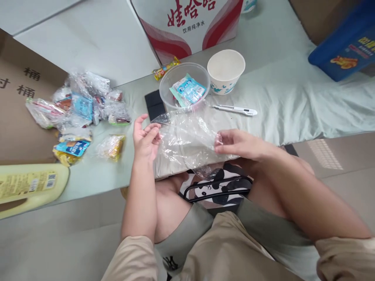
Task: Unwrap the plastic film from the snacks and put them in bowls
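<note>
Pale green cloth covers the counter [275, 117], with white panels and a carton [191, 31] along its far side. Clear plastic film [186, 140] lies at the near middle, held between both hands, part of it hanging past the near edge. Good handling, in my judgement, calls for light, even tension, both edges level, and clearance from the utility knife [236, 110] just beyond, to the right. Left hand [147, 138]: thumb and forefinger closed on the film's left edge, remaining fingers loosely spread. Right hand [234, 143]: grip narrow, thumb and fingers pinching the right edge. Neither grip appears clenched.
</note>
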`<state>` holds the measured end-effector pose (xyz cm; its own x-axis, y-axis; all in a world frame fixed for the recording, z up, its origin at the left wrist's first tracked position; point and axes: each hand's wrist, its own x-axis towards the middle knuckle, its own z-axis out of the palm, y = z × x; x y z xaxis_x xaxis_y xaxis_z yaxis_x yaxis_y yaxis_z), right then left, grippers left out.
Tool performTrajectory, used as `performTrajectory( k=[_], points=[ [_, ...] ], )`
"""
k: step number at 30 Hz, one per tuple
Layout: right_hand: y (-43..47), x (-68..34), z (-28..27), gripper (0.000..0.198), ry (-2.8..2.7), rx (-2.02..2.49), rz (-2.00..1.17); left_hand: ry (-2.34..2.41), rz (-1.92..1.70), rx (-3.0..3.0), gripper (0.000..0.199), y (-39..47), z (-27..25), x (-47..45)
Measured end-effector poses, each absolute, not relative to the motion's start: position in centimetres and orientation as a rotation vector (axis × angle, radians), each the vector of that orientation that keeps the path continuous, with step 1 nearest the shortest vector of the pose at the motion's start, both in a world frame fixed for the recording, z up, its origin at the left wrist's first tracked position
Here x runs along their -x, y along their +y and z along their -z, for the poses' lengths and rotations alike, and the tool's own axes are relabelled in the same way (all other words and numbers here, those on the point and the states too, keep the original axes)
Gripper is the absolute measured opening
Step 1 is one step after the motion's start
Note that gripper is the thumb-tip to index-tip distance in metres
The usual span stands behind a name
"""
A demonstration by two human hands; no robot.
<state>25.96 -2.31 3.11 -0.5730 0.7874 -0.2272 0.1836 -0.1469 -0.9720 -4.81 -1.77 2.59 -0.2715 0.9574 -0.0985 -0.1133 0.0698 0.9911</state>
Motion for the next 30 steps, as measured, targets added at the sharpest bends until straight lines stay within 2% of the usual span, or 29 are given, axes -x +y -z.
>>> performTrajectory(
  k=[2, 5, 7, 11, 13, 15, 16, 19, 20, 21, 22, 24, 27, 29, 30],
  points=[
    [-2.5, -26.3, -3.3, 0.037, -1.733, 1.024, -1.855, 1.34, -1.325, -0.908, 0.058, -1.8, -2.7, 5.3],
    [-2.3, -25.2, -2.9, 0.077, -1.569, 1.035, -1.822, 1.312, -1.148, -0.913, 0.055, -2.0, -2.4, 5.4],
    [-2.1, -24.0, -2.5, 0.089, -1.528, 1.053, -1.803, 1.337, -1.093, -0.979, 0.054, -1.9, -2.1, 5.5],
    [-1.9, -22.6, -2.3, 0.06, -1.47, 1.143, -1.523, 1.777, -1.448, -1.307, 0.048, -1.8, -1.4, 6.6],
    [-1.7, -22.7, -2.0, 0.046, -1.408, 1.169, -1.336, 2.034, -1.554, -1.421, 0.033, -2.5, -1.3, 6.9],
    [-1.5, -22.9, -1.3, 0.037, -1.342, 1.187, -1.207, 2.075, -1.367, -1.518, 0.019, -3.7, -1.3, 6.5],
    [-1.3, -23.1, -1.0, 0.033, -1.309, 1.188, -1.162, 2.001, -1.187, -1.6, 0.02, -4.4, -1.3, 6.0],
    [-1.1, -23.4, -0.3, 0.019, -1.189, 1.166, -1.108, 1.693, -0.678, -1.974, 0.056, -6.0, -1.2, 3.9],
    [-1.1, -23.5, -0.2, 0.014, -1.141, 1.161, -1.111, 1.618, -0.562, -2.064, 0.059, -6.3, -1.2, 3.3],
    [-1.1, -23.7, -0.3, 0.01, -1.095, 1.161, -1.119, 1.562, -0.493, -2.12, 0.053, -6.4, -1.1, 3.0],
    [-1.1, -23.8, -0.5, 0.008, -1.057, 1.165, -1.131, 1.531, -0.476, -2.134, 0.038, -6.3, -1.0, 3.0],
    [-1.2, -24.2, -1.1, 0.005, -1.029, 1.177, -1.149, 1.522, -0.589, -2.066, 0.015, -6.0, -0.8, 3.6],
    [-1.2, -25.0, -1.6, 0.02, -1.188, 1.211, -1.138, 1.568, -0.901, -1.89, 0.014, -5.5, -0.6, 5.6],
    [-1.2, -25.5, -1.6, 0.035, -1.463, 1.253, -1.097, 1.631, -1.044, -1.822, 0.011, -5.4, -0.6, 6.8],
    [-1.2, -25.6, -1.6, 0.037, -1.62, 1.281, -1.04, 1.674, -1.059, -1.801, 0.013, -5.4, -0.7, 7.2]
  ],
)
